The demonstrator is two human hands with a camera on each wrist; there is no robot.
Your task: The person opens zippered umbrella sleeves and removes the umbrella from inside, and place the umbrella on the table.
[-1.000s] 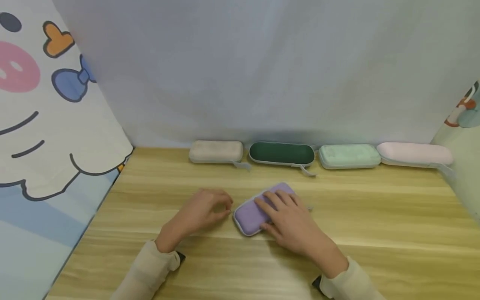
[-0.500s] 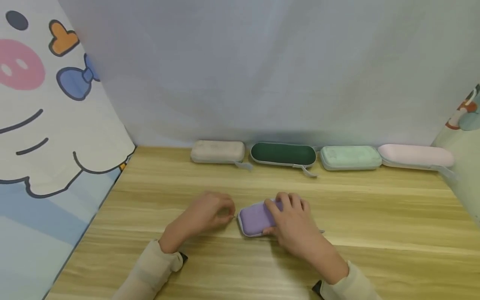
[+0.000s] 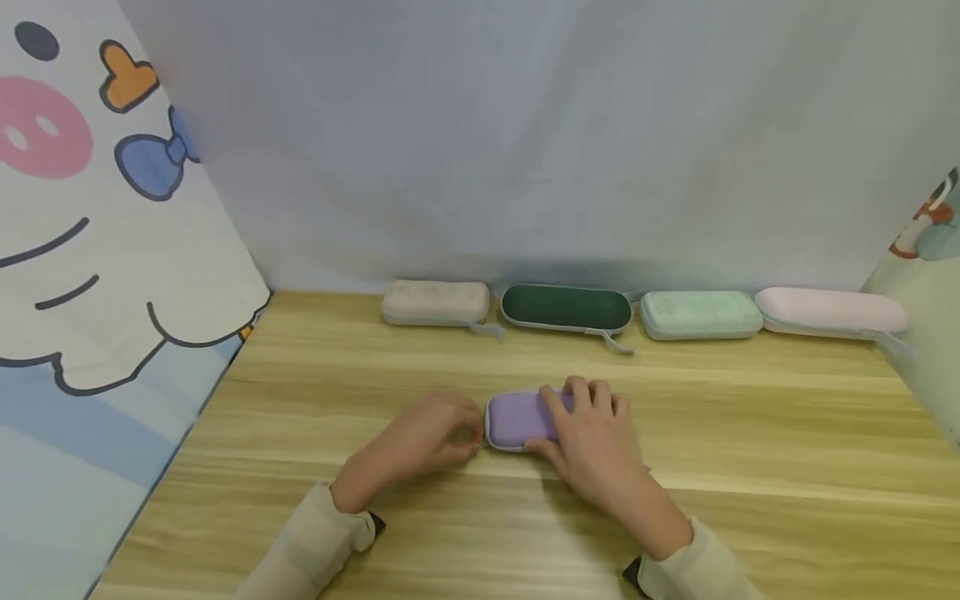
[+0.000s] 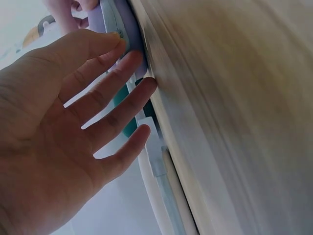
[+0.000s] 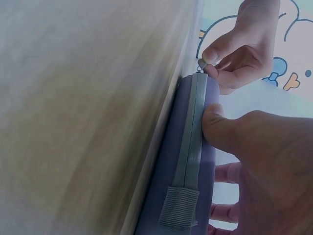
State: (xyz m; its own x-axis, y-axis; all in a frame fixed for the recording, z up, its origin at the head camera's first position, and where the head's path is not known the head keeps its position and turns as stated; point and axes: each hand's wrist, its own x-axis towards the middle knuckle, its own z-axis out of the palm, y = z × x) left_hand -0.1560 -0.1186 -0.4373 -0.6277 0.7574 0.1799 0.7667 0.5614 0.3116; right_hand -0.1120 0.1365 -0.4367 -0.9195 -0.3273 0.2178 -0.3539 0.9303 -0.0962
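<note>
A purple hard-shell zip case lies on the table between both hands, its long side nearly crosswise. My right hand grips it from above, thumb on the near side and fingers over the far side. At the left end, my left hand pinches a small zipper pull between thumb and finger. The right wrist view shows the grey zipper running along the case's side, its two tapes lying together. A ribbed grey fabric tab sits over the zipper's other end.
Along the back of the wood-grain table stand a beige case, a dark green case, a mint case and a pale pink case. A plain grey cloth hangs behind them.
The purple case has turned from slanted to nearly crosswise. My right hand has closed further around it. My left hand has moved right with the case's end, staying at the zipper pull.
</note>
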